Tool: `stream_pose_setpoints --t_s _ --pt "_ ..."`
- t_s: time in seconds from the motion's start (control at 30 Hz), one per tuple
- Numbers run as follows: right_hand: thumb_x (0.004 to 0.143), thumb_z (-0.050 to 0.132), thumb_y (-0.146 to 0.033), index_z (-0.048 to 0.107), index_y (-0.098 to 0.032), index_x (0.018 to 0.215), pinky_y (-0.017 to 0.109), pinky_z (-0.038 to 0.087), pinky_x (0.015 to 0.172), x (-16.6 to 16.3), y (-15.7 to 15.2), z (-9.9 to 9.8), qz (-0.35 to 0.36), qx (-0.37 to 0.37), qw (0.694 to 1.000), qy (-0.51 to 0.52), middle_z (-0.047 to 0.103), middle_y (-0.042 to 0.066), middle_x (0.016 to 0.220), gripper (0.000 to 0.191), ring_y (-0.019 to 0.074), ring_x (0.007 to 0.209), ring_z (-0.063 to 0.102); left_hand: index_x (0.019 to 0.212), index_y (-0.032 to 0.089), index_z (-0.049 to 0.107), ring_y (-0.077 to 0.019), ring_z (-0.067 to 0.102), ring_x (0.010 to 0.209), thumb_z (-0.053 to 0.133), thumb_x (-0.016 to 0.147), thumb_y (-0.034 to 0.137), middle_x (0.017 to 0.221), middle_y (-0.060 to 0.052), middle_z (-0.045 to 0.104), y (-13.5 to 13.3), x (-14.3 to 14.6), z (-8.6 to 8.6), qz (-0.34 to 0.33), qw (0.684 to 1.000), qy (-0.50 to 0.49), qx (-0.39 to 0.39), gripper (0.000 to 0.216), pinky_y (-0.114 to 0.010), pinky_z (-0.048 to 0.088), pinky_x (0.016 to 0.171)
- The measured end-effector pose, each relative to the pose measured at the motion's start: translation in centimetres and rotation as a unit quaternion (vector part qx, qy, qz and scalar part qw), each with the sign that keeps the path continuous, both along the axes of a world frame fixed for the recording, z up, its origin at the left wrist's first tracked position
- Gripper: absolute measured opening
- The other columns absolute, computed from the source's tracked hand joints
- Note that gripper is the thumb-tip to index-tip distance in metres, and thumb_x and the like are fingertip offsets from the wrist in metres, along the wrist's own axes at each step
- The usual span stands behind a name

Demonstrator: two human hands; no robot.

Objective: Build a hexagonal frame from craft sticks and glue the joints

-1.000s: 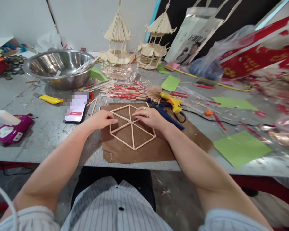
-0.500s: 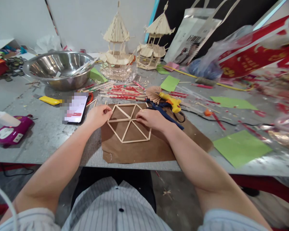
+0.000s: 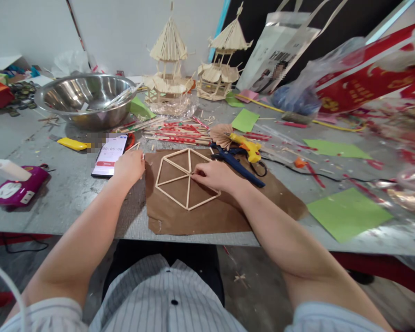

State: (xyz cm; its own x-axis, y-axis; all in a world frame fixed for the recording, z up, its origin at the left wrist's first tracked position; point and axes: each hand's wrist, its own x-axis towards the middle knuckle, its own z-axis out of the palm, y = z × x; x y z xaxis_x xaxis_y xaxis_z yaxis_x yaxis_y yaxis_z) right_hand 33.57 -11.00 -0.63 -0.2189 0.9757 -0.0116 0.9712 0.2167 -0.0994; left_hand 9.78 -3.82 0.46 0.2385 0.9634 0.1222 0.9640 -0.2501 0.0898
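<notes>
A flat hexagonal frame of thin wooden sticks [image 3: 173, 197], with spokes meeting at its middle, lies on a piece of brown paper [image 3: 207, 223]. My right hand [image 3: 214, 176] pinches the frame at its centre, covering part of its right side. To the left, beyond the paper's edge, my left hand [image 3: 129, 165] is curled beside a phone [image 3: 105, 159] and partly covers it. Its fingertips are mostly hidden, and whatever they hold cannot be made out. Just behind that hand, the ends of some joined sticks [image 3: 135, 146] show.
Behind the paper lie red-wrapped sticks [image 3: 180, 133], a yellow glue gun [image 3: 251, 150] and blue-handled pliers [image 3: 240, 169]. A steel bowl [image 3: 86, 115], a yellow cutter [image 3: 72, 144] and a purple packet [image 3: 19, 189] stand left. Two stick pagodas [image 3: 168, 50] rise at the back.
My left hand has let go of the frame's edge and moved left towards the phone. The hexagonal frame has turned a little under my right hand, which stays at its centre.
</notes>
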Motion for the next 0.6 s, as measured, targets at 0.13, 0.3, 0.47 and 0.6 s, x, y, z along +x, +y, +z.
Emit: stream_pose_setpoints --t_s 0.13,0.3,0.47,0.6 --pt "0.078 0.042 -0.044 0.059 -0.021 0.081 0.022 0.031 0.053 0.6 0.2 -0.1 -0.021 0.044 0.997 0.063 0.064 0.001 0.074 0.028 0.0133 0.066 0.056 0.096 0.019 0.059 -0.0272 0.056 0.092 0.039 0.076 0.037 0.099 -0.013 0.061 0.4 -0.4 0.0 0.029 0.998 0.046 -0.039 0.034 -0.036 0.044 0.073" --pt "0.076 0.046 -0.036 0.056 -0.020 0.078 0.022 0.032 0.054 1.2 0.6 -0.7 -0.022 0.067 0.993 0.095 0.063 0.000 0.072 0.019 0.0124 0.064 0.054 0.100 0.018 0.058 -0.0276 0.055 0.094 0.041 0.075 0.038 0.101 -0.014 0.061 0.0 -0.2 0.4 0.023 0.995 0.067 -0.063 0.036 -0.036 0.044 0.074" --pt "0.076 0.046 -0.036 0.056 -0.021 0.077 0.022 0.032 0.054 1.3 0.8 -1.0 -0.017 0.063 0.994 0.091 0.062 0.001 0.071 0.018 0.0125 0.064 0.054 0.099 0.017 0.059 -0.0256 0.056 0.093 0.042 0.072 0.026 0.100 -0.013 0.061 -0.2 -0.1 0.5 0.025 0.995 0.073 -0.066 0.033 -0.034 0.045 0.074" --pt "0.076 0.046 -0.036 0.057 -0.021 0.078 0.022 0.032 0.054 1.3 0.8 -0.9 -0.016 0.059 0.995 0.084 0.062 0.000 0.072 0.019 0.0123 0.063 0.054 0.094 0.016 0.062 -0.0253 0.056 0.092 0.043 0.070 0.025 0.097 -0.012 0.062 0.2 -0.2 0.3 0.029 0.996 0.064 -0.055 0.031 -0.033 0.044 0.075"
